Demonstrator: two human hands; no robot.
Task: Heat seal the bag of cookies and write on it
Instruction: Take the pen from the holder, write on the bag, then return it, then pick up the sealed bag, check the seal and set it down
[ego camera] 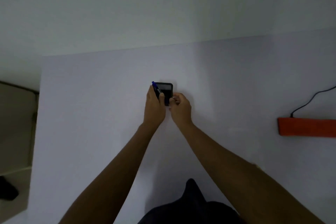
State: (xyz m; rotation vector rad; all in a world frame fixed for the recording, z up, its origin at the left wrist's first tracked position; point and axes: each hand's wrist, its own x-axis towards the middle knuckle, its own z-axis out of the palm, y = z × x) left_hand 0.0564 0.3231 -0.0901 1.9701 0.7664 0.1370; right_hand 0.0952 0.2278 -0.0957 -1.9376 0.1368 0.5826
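Note:
Both hands meet at the middle of the white table (91,114). My left hand (154,105) grips a blue pen (156,87) together with a small black phone-like device (166,90), whose dark screen faces up. My right hand (180,108) has its fingers curled against the device's near right corner and pinches something small and pale that I cannot make out. The orange heat sealer (307,126) lies flat at the table's right edge, well apart from both hands. No bag of cookies is in view.
A black cable (309,102) runs from the sealer's back toward the right edge. A beige floor or low surface (16,114) lies left of the table, with a dark object (7,190) on it. Dark clothing (190,205) shows at the bottom.

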